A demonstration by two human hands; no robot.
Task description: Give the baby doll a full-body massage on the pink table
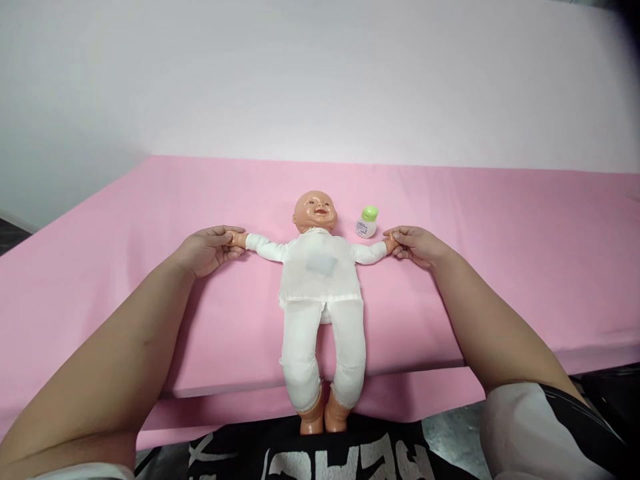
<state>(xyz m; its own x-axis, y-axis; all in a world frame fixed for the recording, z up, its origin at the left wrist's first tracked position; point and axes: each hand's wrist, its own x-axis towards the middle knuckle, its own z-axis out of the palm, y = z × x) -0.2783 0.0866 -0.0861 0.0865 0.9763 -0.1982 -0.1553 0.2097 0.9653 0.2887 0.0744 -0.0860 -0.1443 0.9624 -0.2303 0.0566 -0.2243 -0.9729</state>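
A baby doll (323, 280) with a cloth body in white lies on its back, head away from me, its feet hanging over the table's near edge. Its arms are stretched out to both sides. My left hand (209, 250) is closed round the doll's hand on the left, fingers and thumb pinching it. On the other side, my right hand (416, 245) grips the doll's other hand between thumb and fingers. A small clear bottle (367, 222) with a green cap and a printed label stands beside the doll's head, close to my right hand and apart from it.
Pink cloth (125, 280) covers the wide table and hangs down at its front edge. A pale wall (320, 80) rises behind the table. My black shirt (325, 460) with white lettering is close to the doll's feet.
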